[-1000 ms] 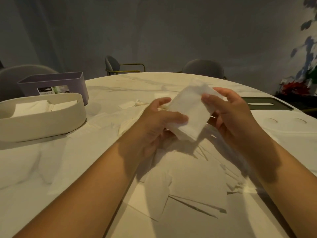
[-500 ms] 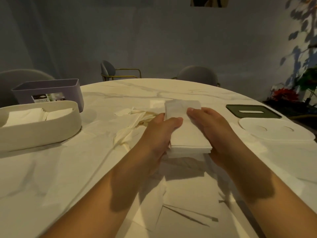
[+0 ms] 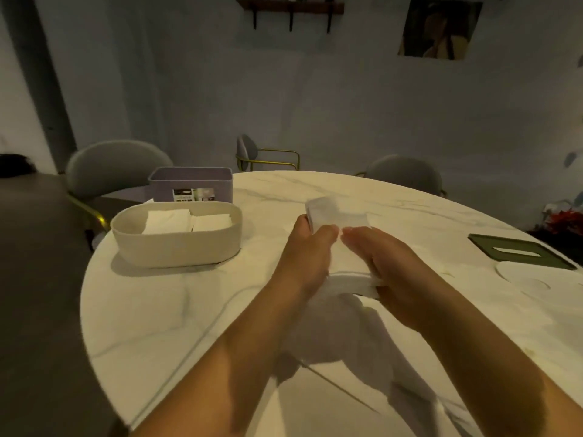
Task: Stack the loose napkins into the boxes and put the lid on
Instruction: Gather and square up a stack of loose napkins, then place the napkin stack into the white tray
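Both hands hold one stack of white napkins (image 3: pixel 339 216) above the middle of the round marble table (image 3: pixel 151 310). My left hand (image 3: pixel 307 247) grips its left side and my right hand (image 3: pixel 381 263) its right side, thumbs on top. To the left stands a cream oval box (image 3: pixel 176 247) with two piles of napkins (image 3: pixel 189 220) inside. Behind it is a grey rectangular box (image 3: pixel 191 184). A dark green lid (image 3: pixel 520 253) and a white oval lid (image 3: pixel 542 279) lie at the right. Loose napkins (image 3: pixel 362 335) lie under my arms.
Grey chairs (image 3: pixel 116 165) stand around the far side of the table, one with a gold frame (image 3: pixel 268 156). The table's left edge drops to a dark floor (image 3: pixel 38 310). A red plant (image 3: pixel 564 219) sits at the far right.
My view has lifted and turned left, so the boxes sit nearer the centre. Both hands have carried the napkin stack up and away from me, off the loose pile.
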Demonstrator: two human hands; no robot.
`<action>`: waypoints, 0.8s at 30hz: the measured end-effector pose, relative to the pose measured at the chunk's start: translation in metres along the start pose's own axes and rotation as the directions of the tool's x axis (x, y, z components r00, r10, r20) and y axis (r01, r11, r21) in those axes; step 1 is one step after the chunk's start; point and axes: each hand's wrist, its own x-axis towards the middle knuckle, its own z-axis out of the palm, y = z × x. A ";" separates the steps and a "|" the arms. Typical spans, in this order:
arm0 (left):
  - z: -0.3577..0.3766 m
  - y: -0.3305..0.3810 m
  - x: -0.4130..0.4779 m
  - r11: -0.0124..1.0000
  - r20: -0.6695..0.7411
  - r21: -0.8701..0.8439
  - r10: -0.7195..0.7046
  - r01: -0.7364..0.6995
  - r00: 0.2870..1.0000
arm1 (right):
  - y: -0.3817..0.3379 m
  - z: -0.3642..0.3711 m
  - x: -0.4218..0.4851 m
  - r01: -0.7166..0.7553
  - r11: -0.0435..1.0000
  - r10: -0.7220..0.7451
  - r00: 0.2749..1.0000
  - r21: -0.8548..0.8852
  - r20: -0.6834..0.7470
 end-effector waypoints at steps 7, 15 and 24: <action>-0.107 0.014 -0.011 0.985 -0.071 0.152 0.092 -0.081 0.993 | -0.034 0.079 0.014 -0.046 0.993 0.057 0.994 -0.113 0.092; -0.204 -0.001 0.005 0.754 -0.248 0.653 0.306 -0.075 0.919 | -0.064 0.141 0.078 -0.013 0.959 0.046 0.993 -0.283 0.109; -0.239 -0.029 0.020 0.352 -0.056 0.935 0.246 -0.035 0.968 | -0.045 0.195 0.136 -0.056 0.788 0.111 0.992 -0.613 0.052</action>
